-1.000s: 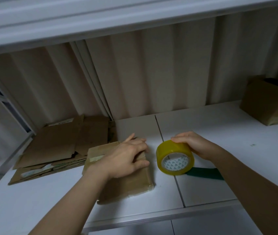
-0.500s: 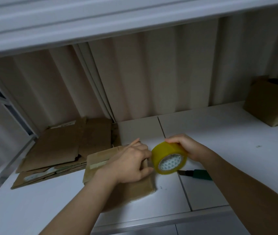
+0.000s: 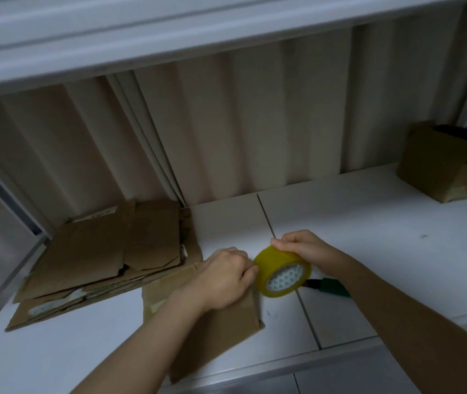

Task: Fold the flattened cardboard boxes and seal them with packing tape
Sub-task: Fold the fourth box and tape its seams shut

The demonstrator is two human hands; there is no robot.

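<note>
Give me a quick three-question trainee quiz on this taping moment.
1. True or false: the right hand grips the tape roll.
2. Multiple choice: the flat cardboard stack lies A) left of the box under the left hand, B) right of it, C) on top of it.
3. Fill in: the green-handled tool lies on the table just behind the ____ forearm.

Key: 1 true; 2 A; 3 right.
</note>
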